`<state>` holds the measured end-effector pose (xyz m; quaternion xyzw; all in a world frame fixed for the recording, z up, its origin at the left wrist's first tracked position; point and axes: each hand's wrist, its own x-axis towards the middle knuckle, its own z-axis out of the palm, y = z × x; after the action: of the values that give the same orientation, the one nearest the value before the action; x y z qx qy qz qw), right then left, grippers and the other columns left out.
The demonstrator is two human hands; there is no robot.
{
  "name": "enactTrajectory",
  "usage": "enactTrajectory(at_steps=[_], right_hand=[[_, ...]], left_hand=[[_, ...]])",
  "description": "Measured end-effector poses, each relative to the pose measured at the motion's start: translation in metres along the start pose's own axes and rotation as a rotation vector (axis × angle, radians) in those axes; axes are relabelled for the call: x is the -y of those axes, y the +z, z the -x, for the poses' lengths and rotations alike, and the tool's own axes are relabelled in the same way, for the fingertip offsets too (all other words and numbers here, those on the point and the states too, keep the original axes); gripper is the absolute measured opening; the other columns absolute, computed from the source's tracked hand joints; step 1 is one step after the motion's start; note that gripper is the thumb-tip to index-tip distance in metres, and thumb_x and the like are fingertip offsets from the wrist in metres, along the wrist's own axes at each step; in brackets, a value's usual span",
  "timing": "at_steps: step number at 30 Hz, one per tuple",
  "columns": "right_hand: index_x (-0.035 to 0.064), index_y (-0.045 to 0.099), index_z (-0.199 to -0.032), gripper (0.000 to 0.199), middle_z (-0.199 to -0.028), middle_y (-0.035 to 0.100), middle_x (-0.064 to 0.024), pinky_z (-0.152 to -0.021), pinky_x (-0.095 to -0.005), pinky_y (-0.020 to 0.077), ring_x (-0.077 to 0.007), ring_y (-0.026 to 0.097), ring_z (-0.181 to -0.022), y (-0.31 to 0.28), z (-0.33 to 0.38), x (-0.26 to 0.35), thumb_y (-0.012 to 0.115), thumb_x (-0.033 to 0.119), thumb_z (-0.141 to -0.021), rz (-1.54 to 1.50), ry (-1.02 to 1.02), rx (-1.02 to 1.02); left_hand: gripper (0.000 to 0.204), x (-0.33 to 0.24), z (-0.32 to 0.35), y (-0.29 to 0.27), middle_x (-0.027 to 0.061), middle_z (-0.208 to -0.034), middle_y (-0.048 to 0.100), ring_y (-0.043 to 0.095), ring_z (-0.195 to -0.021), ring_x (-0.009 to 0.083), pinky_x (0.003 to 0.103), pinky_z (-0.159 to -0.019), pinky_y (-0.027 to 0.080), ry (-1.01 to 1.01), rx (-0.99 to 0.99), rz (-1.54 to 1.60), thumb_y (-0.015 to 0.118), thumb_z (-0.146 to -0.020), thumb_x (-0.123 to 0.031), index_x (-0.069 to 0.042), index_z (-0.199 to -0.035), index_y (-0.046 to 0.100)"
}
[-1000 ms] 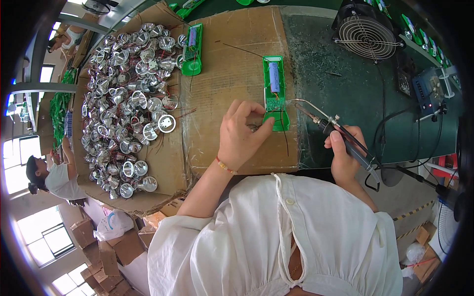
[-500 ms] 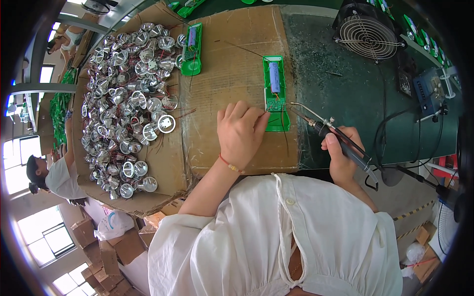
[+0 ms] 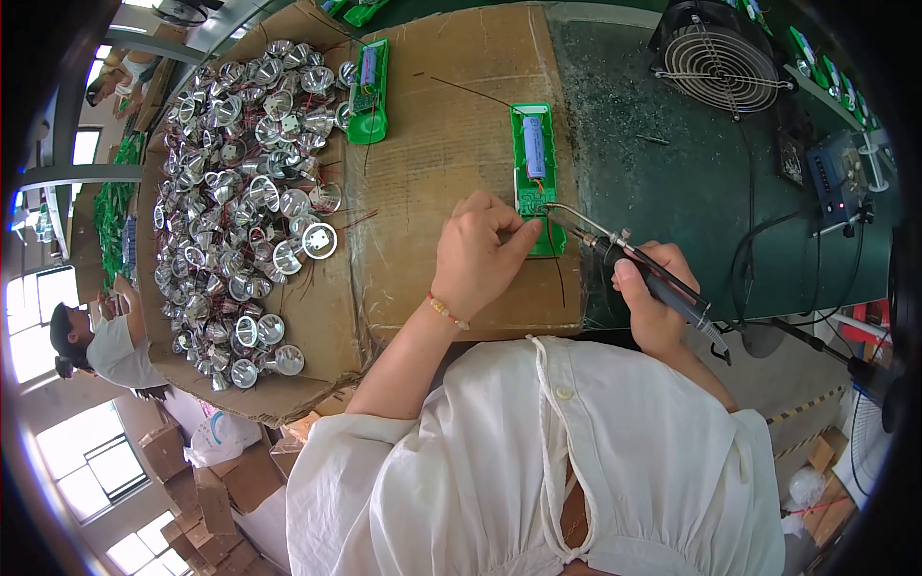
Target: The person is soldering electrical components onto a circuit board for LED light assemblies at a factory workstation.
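Observation:
A green plastic housing (image 3: 555, 242) lies on the cardboard, with a purple cylindrical battery (image 3: 534, 144) in its upper part and a small green circuit board (image 3: 534, 202) below that. My right hand (image 3: 656, 296) grips a soldering iron (image 3: 677, 300), whose thin metal guide tube (image 3: 588, 221) and tip reach the board from the right. From the left, my left hand (image 3: 483, 240) rests over the housing's edge, thumb and forefinger pinched beside the board. What they pinch is hidden. A thin dark wire (image 3: 562, 283) trails from the housing toward me.
A cardboard box (image 3: 331, 360) of shiny reflector cups (image 3: 230, 221) with wires stands at left. Another green housing (image 3: 369, 127) lies on its edge. A fan with a wire guard (image 3: 722, 69) and a blue control box (image 3: 834, 182) stand at right. Another person (image 3: 120, 341) sits far left.
My left hand has moved right, closer to the circuit board. My right hand has shifted slightly left with the soldering iron, bringing its tip further over the board.

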<state>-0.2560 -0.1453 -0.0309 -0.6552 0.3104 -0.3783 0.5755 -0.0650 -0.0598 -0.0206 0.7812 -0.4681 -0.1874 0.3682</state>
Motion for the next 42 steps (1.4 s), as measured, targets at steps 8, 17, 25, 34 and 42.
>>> enactTrajectory(at_steps=[8,17,25,34,42], right_hand=[[-0.0021,0.053,-0.084,0.014,-0.069,0.057,-0.0059,-0.052,-0.0203,0.0404,-0.0071,0.050,-0.058,0.000,0.001,-0.001,0.064,0.005,-0.079,-0.022,-0.051,-0.033],[-0.0030,0.052,-0.085,0.015,-0.069,0.057,-0.0076,-0.053,-0.0210,0.0448,-0.0094,0.055,-0.059,-0.004,0.003,0.005,0.063,0.005,-0.081,-0.084,-0.033,-0.103],[-0.0031,0.053,-0.086,0.016,-0.071,0.059,-0.0083,-0.054,-0.0210,0.0459,-0.0094,0.055,-0.059,-0.006,0.007,0.005,0.064,0.007,-0.081,-0.084,0.000,-0.116],[-0.0027,0.053,-0.087,0.017,-0.071,0.059,-0.0083,-0.055,-0.0212,0.0463,-0.0098,0.056,-0.059,-0.009,0.007,0.006,0.065,0.008,-0.080,-0.093,-0.005,-0.140],[-0.0030,0.053,-0.085,0.015,-0.071,0.059,-0.0079,-0.055,-0.0208,0.0453,-0.0096,0.056,-0.059,-0.007,0.006,0.004,0.064,0.006,-0.080,-0.082,-0.009,-0.094]], left_hand=[[0.021,0.000,-0.003,0.000,0.0061,-0.071,0.051,0.052,-0.059,0.0148,0.028,-0.054,0.042,-0.027,0.026,0.010,0.067,-0.077,-0.018,0.001,-0.068,0.062],[0.024,-0.005,-0.006,-0.002,0.0089,-0.072,0.054,0.054,-0.068,0.0215,0.032,-0.061,0.043,-0.118,0.053,0.027,0.067,-0.074,-0.021,0.000,-0.064,0.062],[0.023,-0.005,-0.005,-0.001,0.0117,-0.073,0.056,0.055,-0.076,0.0282,0.037,-0.066,0.045,-0.164,0.054,0.013,0.066,-0.072,-0.023,-0.003,-0.061,0.062],[0.014,-0.006,0.018,-0.006,0.0080,-0.074,0.057,0.056,-0.066,0.0239,0.034,-0.062,0.044,0.010,-0.074,-0.036,0.068,-0.072,-0.019,-0.006,-0.070,0.065],[0.010,-0.007,0.014,0.006,0.0036,-0.080,0.051,0.050,-0.077,0.0234,0.035,-0.068,0.041,0.347,-0.200,-0.400,0.070,-0.067,-0.013,-0.010,-0.072,0.063]])
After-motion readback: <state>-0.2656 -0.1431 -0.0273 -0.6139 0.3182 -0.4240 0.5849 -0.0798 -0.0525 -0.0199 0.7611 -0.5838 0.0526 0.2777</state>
